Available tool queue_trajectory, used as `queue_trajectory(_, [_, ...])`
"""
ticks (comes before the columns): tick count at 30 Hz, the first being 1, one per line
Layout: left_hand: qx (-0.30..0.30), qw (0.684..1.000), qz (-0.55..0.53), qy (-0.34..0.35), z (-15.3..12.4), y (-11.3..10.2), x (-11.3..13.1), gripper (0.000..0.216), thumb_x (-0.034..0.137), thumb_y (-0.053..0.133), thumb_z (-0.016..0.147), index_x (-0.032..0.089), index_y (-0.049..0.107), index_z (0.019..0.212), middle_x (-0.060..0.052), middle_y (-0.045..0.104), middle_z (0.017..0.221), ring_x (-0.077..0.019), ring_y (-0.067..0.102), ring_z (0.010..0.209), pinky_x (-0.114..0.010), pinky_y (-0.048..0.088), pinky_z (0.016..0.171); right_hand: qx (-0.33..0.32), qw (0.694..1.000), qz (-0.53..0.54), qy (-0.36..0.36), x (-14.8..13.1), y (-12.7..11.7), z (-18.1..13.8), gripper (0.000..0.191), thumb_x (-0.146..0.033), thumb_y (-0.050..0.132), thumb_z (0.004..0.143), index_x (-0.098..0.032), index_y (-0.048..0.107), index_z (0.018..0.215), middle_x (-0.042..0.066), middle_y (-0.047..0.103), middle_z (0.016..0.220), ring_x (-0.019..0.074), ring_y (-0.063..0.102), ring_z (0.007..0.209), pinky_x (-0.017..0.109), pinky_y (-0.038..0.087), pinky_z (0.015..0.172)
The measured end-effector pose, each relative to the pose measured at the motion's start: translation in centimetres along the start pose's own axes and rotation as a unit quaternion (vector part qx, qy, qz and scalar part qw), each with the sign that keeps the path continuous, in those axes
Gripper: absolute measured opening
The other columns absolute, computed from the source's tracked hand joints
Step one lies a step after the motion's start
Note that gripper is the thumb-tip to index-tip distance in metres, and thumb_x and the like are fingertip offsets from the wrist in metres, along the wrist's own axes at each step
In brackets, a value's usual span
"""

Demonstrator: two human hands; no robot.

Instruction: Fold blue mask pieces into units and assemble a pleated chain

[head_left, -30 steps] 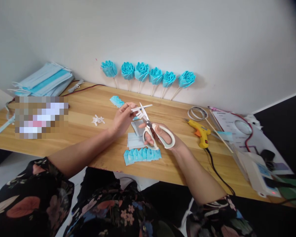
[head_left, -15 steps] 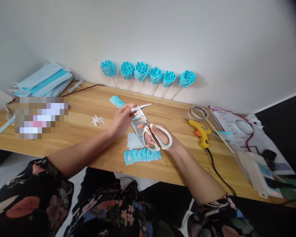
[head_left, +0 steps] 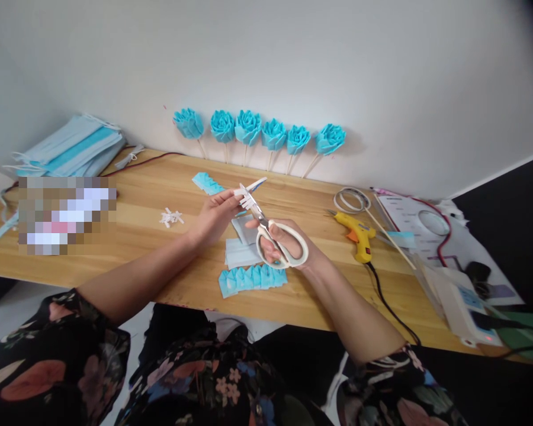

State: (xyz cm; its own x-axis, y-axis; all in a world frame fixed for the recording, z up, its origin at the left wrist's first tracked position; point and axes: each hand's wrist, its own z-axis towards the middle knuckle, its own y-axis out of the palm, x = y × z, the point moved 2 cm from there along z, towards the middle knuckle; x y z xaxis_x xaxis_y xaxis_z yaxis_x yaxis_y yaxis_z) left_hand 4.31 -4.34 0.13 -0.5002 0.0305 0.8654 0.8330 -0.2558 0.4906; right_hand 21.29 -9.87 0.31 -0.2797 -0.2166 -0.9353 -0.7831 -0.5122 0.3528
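My left hand [head_left: 214, 216] pinches a thin white strip [head_left: 254, 185] above the wooden table [head_left: 142, 195]. White-handled scissors [head_left: 281, 245] are gripped in my right hand [head_left: 293, 248], their blades closed on the strip near my left fingertips. Under my hands lie folded blue mask pieces [head_left: 242, 251] and a pleated blue strip [head_left: 252, 278]. Small white cut scraps [head_left: 171, 218] lie to the left.
Several blue fabric roses on sticks [head_left: 260, 133] lean on the wall. A stack of blue face masks [head_left: 66, 148] sits at the far left. A yellow glue gun [head_left: 357, 234], a wire coil [head_left: 352, 201], papers and a white device [head_left: 464, 305] are on the right.
The scissors' blades have closed on the strip, and both hands moved slightly up and left. The view has shifted a little.
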Motion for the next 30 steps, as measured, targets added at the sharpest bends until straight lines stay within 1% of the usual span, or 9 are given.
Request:
queue_trajectory(3, [-0.010,0.999,0.037,-0.006,-0.1,-0.1,0.0,0.023,0.035,0.083,0.078,0.013,0.075,0.080,-0.005,0.068,0.072,-0.0141,0.061,0.062,-0.026,0.048,0.060,-0.050,0.998,-0.040,0.010,0.3,0.3,-0.1,0.059,-0.062,0.077,0.082,-0.014,0.072,0.115,-0.009,0.055,0.057,0.0029,0.042,0.041,0.021,0.052,0.049])
queue_trajectory(6, [-0.003,0.999,0.033,-0.019,0.0,-0.3,0.1,0.022,0.034,0.080,0.079,0.013,0.073,0.079,-0.005,0.066,0.070,-0.0137,0.058,0.058,-0.026,0.045,0.056,-0.103,0.993,-0.055,0.006,0.4,0.4,-0.2,0.065,-0.066,0.076,0.080,-0.014,0.070,0.119,-0.008,0.056,0.063,0.0039,0.049,0.049,0.026,0.060,0.066])
queue_trajectory(10, [0.048,0.998,-0.024,-0.015,0.6,-0.9,0.1,0.017,0.027,0.080,0.072,0.014,0.069,0.073,-0.005,0.065,0.069,-0.0154,0.060,0.064,-0.027,0.049,0.060,-0.119,0.991,-0.050,-0.021,0.0,-0.2,-0.3,0.074,-0.073,0.073,0.078,-0.017,0.066,0.125,-0.006,0.058,0.072,0.0060,0.054,0.059,0.031,0.061,0.080])
queue_trajectory(12, [0.059,0.997,-0.041,-0.022,0.8,-1.0,0.0,0.019,0.029,0.079,0.074,0.015,0.067,0.072,-0.004,0.063,0.070,-0.0153,0.059,0.064,-0.028,0.050,0.060,-0.123,0.990,-0.057,-0.028,-0.3,-0.5,-0.4,0.074,-0.073,0.072,0.079,-0.018,0.064,0.128,-0.005,0.057,0.075,0.0063,0.054,0.062,0.032,0.060,0.085])
queue_trajectory(15, [0.058,0.996,-0.067,-0.022,1.0,-1.0,0.1,0.024,0.027,0.075,0.081,0.017,0.059,0.066,0.001,0.053,0.063,-0.0122,0.053,0.060,-0.027,0.050,0.063,-0.123,0.989,-0.067,-0.052,-0.5,-0.9,-0.5,0.073,-0.074,0.067,0.083,-0.019,0.062,0.131,-0.004,0.057,0.078,0.0072,0.053,0.065,0.034,0.059,0.089])
queue_trajectory(17, [0.052,0.995,-0.088,-0.010,1.0,-0.9,0.2,0.027,0.023,0.071,0.084,0.017,0.055,0.063,0.003,0.045,0.060,-0.0109,0.049,0.059,-0.026,0.050,0.066,-0.113,0.989,-0.067,-0.067,-0.5,-1.2,-0.4,0.071,-0.074,0.059,0.088,-0.020,0.060,0.134,-0.002,0.058,0.081,0.0096,0.055,0.069,0.036,0.059,0.090])
queue_trajectory(20, [0.034,0.994,-0.105,0.008,1.1,-0.7,0.4,0.029,0.020,0.069,0.086,0.017,0.054,0.062,0.003,0.041,0.058,-0.0107,0.047,0.059,-0.025,0.050,0.068,-0.093,0.991,-0.072,-0.064,-0.4,-1.5,-0.4,0.069,-0.074,0.050,0.094,-0.019,0.059,0.134,0.000,0.060,0.082,0.0125,0.058,0.072,0.038,0.061,0.086])
queue_trajectory(25, [0.039,0.996,-0.085,-0.013,1.1,-0.6,0.4,0.038,0.028,0.071,0.089,0.019,0.048,0.060,0.002,0.042,0.060,-0.0119,0.046,0.058,-0.028,0.047,0.064,-0.093,0.992,-0.084,-0.021,-0.4,-1.3,-0.3,0.068,-0.073,0.057,0.091,-0.014,0.062,0.125,-0.002,0.059,0.072,0.0107,0.059,0.060,0.032,0.061,0.068])
queue_trajectory(30, [0.033,0.997,-0.070,-0.019,0.9,-0.5,0.2,0.038,0.034,0.077,0.086,0.019,0.050,0.063,0.001,0.047,0.063,-0.0139,0.051,0.061,-0.030,0.047,0.065,-0.079,0.994,-0.078,-0.015,-0.4,-1.1,-0.3,0.066,-0.071,0.060,0.090,-0.014,0.063,0.122,-0.002,0.061,0.069,0.0107,0.061,0.056,0.025,0.055,0.053])
